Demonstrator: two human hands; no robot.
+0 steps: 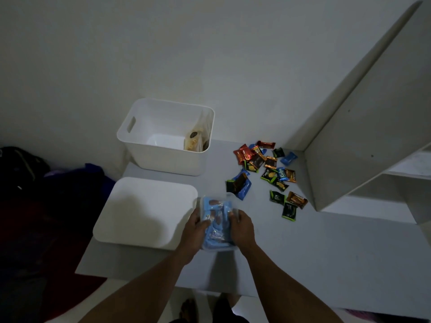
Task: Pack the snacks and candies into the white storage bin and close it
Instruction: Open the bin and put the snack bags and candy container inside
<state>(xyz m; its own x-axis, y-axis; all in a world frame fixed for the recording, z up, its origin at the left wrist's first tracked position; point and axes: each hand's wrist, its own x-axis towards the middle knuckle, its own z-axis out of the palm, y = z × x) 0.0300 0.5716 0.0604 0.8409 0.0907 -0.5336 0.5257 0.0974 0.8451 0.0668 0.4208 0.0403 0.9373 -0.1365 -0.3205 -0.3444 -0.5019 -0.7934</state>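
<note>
A clear bag of blue-wrapped snacks [215,210] lies near the table's front, between my two hands. My left hand [194,231] grips its left side and my right hand [241,227] grips its right side. The white storage bin [149,152] stands open at the back of the table, with one yellowish snack bag [196,141] leaning against its right inner wall. Its white lid [142,210] lies flat in front of it, left of my hands. Several small candy packets [268,173] in red, orange, green and blue are scattered to the right.
The grey table [303,252] ends just before my feet. A white shelf unit [373,148] stands at the right edge, close to the candies. Dark cloth and a bag [35,183] lie on the floor to the left.
</note>
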